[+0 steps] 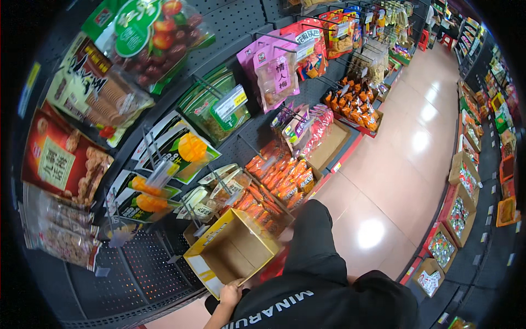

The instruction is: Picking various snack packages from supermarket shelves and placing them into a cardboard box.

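Observation:
My left hand [231,294] grips the near lower rim of an open cardboard box [236,263]. The box is yellow and white outside; its bare brown inside faces me. It is tilted at the edge of the lower shelf, in front of my bent leg [310,242] in dark trousers. Just beyond it are orange-wrapped snack packets [254,209] in a carton, partly hidden by the box. Hanging bags of dried snacks [201,205] are close to its far left corner. My right hand is out of view.
Perforated dark shelving [131,263] with metal hooks runs along the left, hung with dried mango bags [191,148] and pink snack bags [277,74]. A tiled aisle [370,205] stretches ahead. Candy cartons [458,209] line the right shelf. Red stools [423,41] and people are far off.

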A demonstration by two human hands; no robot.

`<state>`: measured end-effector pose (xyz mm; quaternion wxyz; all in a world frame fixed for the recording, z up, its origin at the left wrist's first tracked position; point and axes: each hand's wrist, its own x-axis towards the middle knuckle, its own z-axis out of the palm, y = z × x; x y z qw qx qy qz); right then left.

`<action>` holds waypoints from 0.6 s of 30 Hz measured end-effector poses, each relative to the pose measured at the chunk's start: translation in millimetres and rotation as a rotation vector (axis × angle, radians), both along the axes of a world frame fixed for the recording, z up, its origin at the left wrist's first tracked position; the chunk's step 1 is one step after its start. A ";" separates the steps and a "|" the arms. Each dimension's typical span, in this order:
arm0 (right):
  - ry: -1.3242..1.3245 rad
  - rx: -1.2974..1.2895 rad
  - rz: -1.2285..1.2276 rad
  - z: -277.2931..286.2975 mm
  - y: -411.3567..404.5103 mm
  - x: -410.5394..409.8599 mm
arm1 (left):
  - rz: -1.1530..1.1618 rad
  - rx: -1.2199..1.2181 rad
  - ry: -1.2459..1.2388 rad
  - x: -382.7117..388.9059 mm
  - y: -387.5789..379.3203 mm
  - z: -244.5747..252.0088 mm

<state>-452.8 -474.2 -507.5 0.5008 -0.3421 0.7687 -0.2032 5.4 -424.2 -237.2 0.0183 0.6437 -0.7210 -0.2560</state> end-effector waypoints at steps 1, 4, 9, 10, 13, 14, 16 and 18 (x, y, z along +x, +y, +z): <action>-0.005 0.015 -0.014 5.2 4.0 -3.4 | 0.016 0.081 -0.019 -0.3 -7.0 5.1; -0.034 0.058 -0.049 32.9 9.3 -5.9 | 0.026 0.181 -0.066 -3.2 -23.3 20.9; -0.061 0.122 -0.087 87.5 11.8 -36.2 | 0.046 0.269 -0.151 -27.2 -23.6 76.0; -0.061 0.131 -0.092 98.4 7.2 -50.8 | 0.050 0.277 -0.146 -36.0 -20.3 84.5; -0.061 0.166 -0.088 131.0 2.1 -95.4 | 0.044 0.273 -0.143 -73.0 -4.1 115.7; -0.062 0.181 -0.086 138.9 5.0 -109.8 | 0.054 0.289 -0.140 -89.1 -2.6 124.2; -0.063 0.209 -0.076 154.0 11.9 -138.6 | 0.024 0.341 -0.219 -123.9 -3.4 135.6; -0.062 0.231 -0.065 168.2 20.4 -166.9 | 0.022 0.340 -0.232 -151.5 0.9 147.8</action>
